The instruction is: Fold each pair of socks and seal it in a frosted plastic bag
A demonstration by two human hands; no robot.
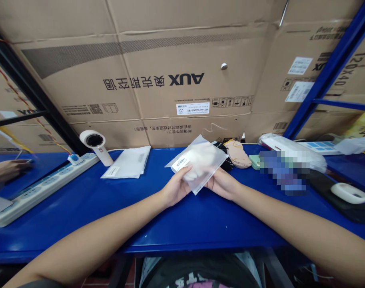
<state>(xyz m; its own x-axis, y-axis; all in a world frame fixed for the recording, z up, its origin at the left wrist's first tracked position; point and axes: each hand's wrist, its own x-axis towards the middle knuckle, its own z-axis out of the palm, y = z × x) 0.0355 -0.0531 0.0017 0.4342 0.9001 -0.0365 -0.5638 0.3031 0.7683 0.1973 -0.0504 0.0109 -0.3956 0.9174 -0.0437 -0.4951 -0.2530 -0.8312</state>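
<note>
A frosted plastic bag [202, 160] with a white barcode label and something pale inside is held tilted above the blue table [110, 212]. My left hand [178, 188] grips its lower left edge, thumb on top near the label. My right hand [222, 184] holds the lower right edge from beneath, its fingers partly hidden by the bag. Behind the bag, to the right, lie a black item with white lines [224, 154] and beige pieces [238, 154]. Flat white bags [128, 162] with a label rest on the table to the left.
A small white fan [100, 148] and a long power strip [44, 188] stand left. At right are a white plastic-wrapped package [293, 152] and a white mouse [349, 193] on a black pad. Another person's hand [8, 170] shows far left. Cardboard [158, 48] rises behind.
</note>
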